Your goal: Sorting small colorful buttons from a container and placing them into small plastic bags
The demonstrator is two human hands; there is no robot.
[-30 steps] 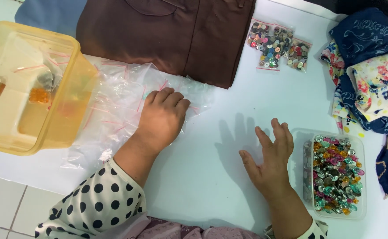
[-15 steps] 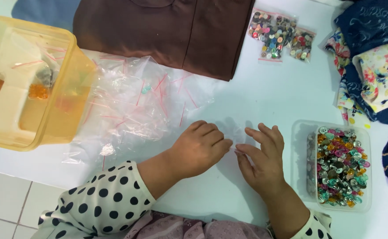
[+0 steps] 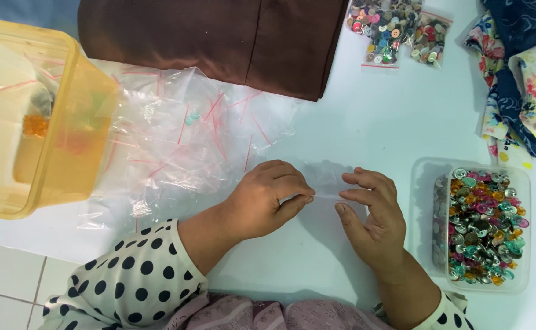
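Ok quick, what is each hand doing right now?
Left hand: grip shut, pinching one end of a small clear plastic bag.
Right hand: fingers pinching the bag's other end, holding it just above the white table.

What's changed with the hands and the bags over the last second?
The left hand came off the pile of bags and moved right, towards the right hand, which drew in from its flat spread. Both now pinch one small clear bag between their fingertips. The yellow tub, brown cloth, button packets and tray of beads lie as before.
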